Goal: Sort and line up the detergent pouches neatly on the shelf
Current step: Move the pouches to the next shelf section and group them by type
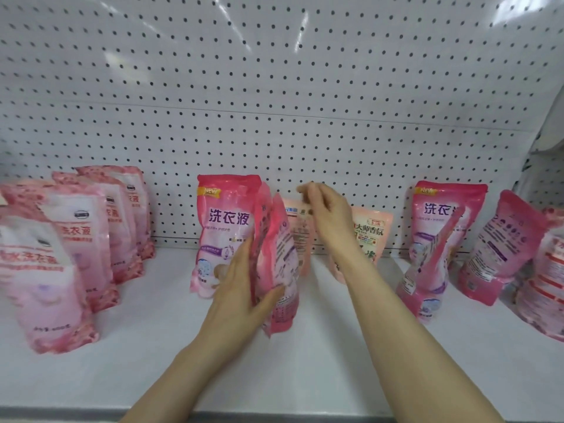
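My left hand [244,288] grips a pink detergent pouch [276,270] turned edge-on, standing on the white shelf [274,361] at the middle. Just behind it stands a matching pink pouch [225,221] facing front. My right hand [323,215] hovers above and behind, fingers loosely curled and holding nothing, in front of two pale peach pouches [370,230] by the back wall. A row of lighter pink pouches [76,239] stands at the left. More pink pouches [439,239] stand and lean at the right.
A white pegboard wall [274,102] backs the shelf. The shelf's front edge [274,415] runs along the bottom. Bare shelf surface lies between the left row and the middle pouches, and in front of my arms.
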Demonstrator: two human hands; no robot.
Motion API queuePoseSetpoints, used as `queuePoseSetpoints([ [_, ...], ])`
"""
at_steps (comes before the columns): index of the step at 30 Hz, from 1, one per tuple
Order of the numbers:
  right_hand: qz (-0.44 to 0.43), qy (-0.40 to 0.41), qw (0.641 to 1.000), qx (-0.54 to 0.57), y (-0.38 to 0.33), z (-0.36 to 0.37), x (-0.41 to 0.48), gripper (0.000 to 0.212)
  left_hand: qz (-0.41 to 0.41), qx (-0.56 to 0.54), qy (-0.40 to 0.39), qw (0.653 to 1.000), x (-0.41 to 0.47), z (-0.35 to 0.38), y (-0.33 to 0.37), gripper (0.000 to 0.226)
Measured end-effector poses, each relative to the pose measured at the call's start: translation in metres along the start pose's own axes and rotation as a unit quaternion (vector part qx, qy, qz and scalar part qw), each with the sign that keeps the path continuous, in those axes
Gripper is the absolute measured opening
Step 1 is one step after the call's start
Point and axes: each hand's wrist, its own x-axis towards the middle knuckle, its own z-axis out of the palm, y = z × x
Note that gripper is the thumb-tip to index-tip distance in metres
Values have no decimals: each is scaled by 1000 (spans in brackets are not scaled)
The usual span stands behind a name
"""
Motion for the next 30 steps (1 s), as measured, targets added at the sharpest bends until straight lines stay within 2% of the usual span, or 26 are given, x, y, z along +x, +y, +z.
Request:
queuePoseSetpoints([
  [1, -8, -2, 994, -110, 7, -4, 7, 31, -3, 4, 3, 1000, 0, 1, 0, 93],
  [3, -8, -79, 961, -265, 15, -4, 15, 43, -6, 3, 3, 1000, -3, 1, 0, 90],
  [5, 18, -96, 954, -284, 19, 0, 14, 43, -6, -4, 4, 1000, -4, 0, -1, 87],
  [8, 5, -8, 963, -269, 15, -10, -1, 22, -1, -12, 9, 1000, -7, 0, -3, 85],
  [11, 23, 33, 968, -249, 3, -34, -25, 4, -12, -1, 27, 1000, -9, 1, -1, 89],
  [14, 82, 2, 975, -208, -8, -55, -53, 1, -17, 24, 88, 996, -12, 4, 7, 94],
  [17, 142, -26, 988, -58, -15, -63, -76, 9, 57, 45, 182, 981, -22, 10, 22, 79],
  [18, 156, -27, 987, -8, -18, -63, -82, 15, 89, 33, 193, 977, -27, 14, 27, 73],
  [20, 183, -41, 980, 68, -23, -59, -93, 22, 121, 21, 148, 981, -35, 21, 40, 67],
  [23, 197, -67, 970, 128, -28, -52, -103, 25, 92, 72, 42, 992, -41, 32, 52, 61],
  [24, 158, -36, 984, 74, -25, -53, -102, 30, 79, 87, 36, 992, -41, 34, 51, 52],
  [25, 91, 12, 995, -34, -20, -55, -96, 32, 68, 91, 44, 993, -42, 35, 49, 41],
  [27, -33, 107, 961, -251, -9, -59, -79, 20, 41, 61, 71, 995, -44, 31, 45, 23],
  [28, -49, 114, 940, -318, -3, -60, -69, 28, 25, 40, 80, 996, -45, 28, 43, 18],
  [30, -15, 83, 916, -392, 14, -58, -46, 56, 4, 13, 98, 995, -48, 21, 38, 18],
])
